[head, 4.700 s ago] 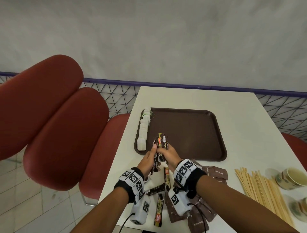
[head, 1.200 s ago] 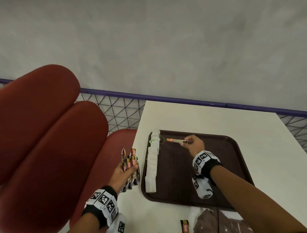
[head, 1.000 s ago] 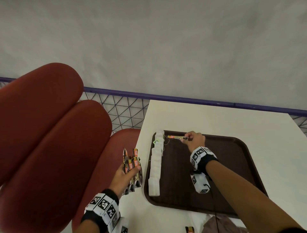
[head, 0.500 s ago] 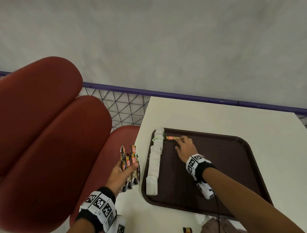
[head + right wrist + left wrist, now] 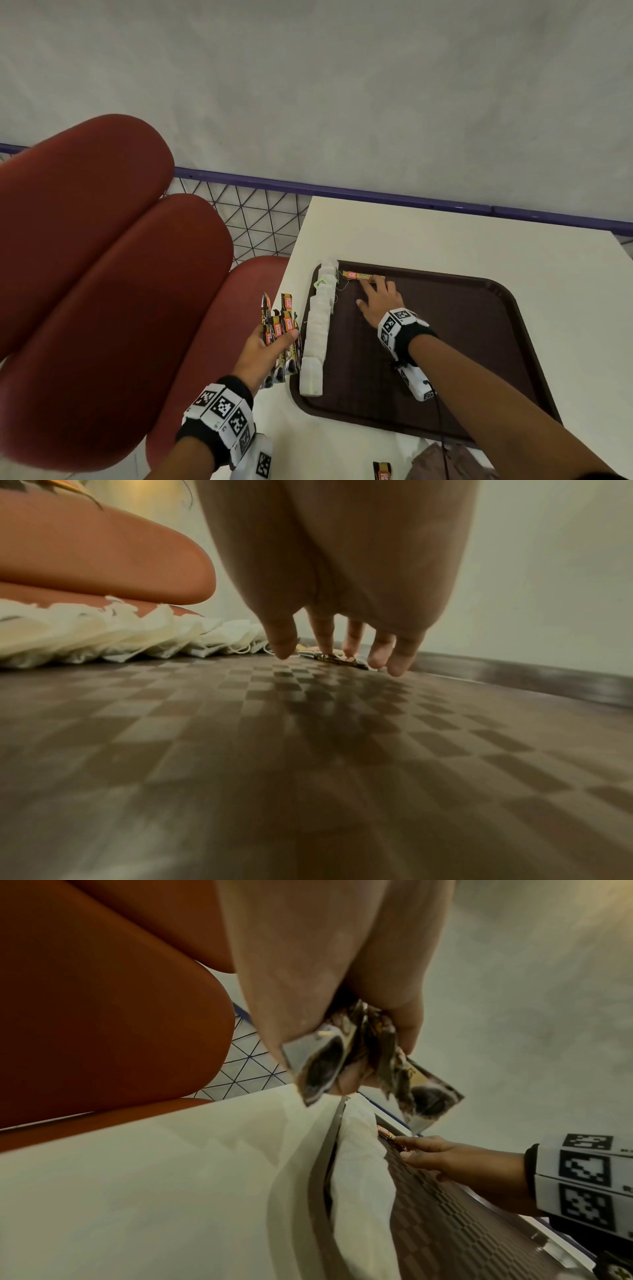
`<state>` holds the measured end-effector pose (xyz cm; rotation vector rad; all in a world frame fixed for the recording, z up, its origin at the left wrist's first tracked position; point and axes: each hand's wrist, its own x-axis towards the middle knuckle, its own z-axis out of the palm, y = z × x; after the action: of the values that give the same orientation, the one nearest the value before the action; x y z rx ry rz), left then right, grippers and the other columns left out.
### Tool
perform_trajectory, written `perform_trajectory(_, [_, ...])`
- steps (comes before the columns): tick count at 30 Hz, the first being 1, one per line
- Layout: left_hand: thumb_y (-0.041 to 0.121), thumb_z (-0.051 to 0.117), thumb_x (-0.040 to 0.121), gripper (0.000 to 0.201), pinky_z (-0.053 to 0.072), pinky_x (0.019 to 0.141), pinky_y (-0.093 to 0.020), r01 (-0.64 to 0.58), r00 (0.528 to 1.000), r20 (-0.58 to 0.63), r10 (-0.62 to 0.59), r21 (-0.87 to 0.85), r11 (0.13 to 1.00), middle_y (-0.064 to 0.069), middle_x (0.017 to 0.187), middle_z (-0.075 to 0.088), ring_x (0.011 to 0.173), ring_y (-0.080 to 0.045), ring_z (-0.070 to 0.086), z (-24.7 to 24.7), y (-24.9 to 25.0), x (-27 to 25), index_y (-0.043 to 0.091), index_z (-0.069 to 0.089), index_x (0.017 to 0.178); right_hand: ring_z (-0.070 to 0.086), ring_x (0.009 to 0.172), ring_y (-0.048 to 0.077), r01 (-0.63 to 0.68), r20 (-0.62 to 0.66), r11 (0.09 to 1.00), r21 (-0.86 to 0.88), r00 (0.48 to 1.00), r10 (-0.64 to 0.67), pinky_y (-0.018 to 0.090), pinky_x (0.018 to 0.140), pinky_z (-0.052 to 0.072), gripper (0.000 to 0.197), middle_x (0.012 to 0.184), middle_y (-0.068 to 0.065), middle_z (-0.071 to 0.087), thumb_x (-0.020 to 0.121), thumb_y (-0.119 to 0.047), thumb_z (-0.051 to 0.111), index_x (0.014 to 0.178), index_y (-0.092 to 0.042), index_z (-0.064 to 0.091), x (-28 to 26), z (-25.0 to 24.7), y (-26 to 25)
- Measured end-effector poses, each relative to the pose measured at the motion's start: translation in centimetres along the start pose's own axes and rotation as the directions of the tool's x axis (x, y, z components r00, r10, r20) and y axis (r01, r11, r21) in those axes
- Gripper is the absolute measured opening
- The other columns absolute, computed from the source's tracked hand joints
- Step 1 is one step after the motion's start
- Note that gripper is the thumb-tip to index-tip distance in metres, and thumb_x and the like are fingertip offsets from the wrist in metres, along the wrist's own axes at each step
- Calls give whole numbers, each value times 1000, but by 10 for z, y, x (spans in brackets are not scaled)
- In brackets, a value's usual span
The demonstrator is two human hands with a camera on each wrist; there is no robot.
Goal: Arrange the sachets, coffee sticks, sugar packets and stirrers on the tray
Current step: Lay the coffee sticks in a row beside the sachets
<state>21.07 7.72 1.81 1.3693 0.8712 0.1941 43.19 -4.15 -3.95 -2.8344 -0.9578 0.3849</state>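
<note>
- We see one coffee stick (image 5: 359,275) lying flat at the far left corner of the brown tray (image 5: 462,342), just beside the far end of the white sachets (image 5: 317,329).
- The sachets form a row along the tray's left edge.
- Our right hand (image 5: 378,301) lies low over the tray with fingers (image 5: 282,642) straight and spread; the fingertips touch the stick's near end and grip nothing.
- Our left hand (image 5: 263,353) holds a bundle of coffee sticks (image 5: 279,329) upright, fingers and thumb curled round it, over the table's left edge beside the tray.
- The tray rests on a white table (image 5: 445,240); red seats (image 5: 102,274) stand to the left.
</note>
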Motion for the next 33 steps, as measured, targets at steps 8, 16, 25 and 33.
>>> perform_trajectory(8, [15,66,85,28,47,75,-18,-47,999,19,48,-27,999,-1,103,68,97,-12,64,7,1,0,16,56,111,25,131,24,167,-137,940,296,982,-131,36,107,30,48,141,5,31,93,-31,49,137,-17,37,-25,-17,-11])
perform_trajectory(16, [16,66,84,22,48,72,-19,-76,997,3,76,-49,996,-3,100,70,92,-11,66,19,1,-6,16,60,105,47,85,9,204,58,645,736,931,-361,7,70,40,21,98,-3,50,93,-26,52,110,-15,46,-103,-38,-38])
perform_trajectory(25, [20,70,82,34,49,96,-39,-106,994,21,107,-10,994,-7,106,70,100,-20,65,37,5,-10,12,60,113,51,75,9,-31,158,383,923,939,-305,17,70,46,31,84,-2,52,81,-6,68,96,-15,44,-131,-29,-45])
perform_trajectory(33, [26,73,78,41,44,92,-32,-82,997,-5,82,13,997,-10,105,69,102,-21,63,31,4,-14,9,58,112,56,70,10,-62,86,274,960,993,-79,15,57,48,22,85,7,59,86,8,52,99,-10,55,-122,-37,-12])
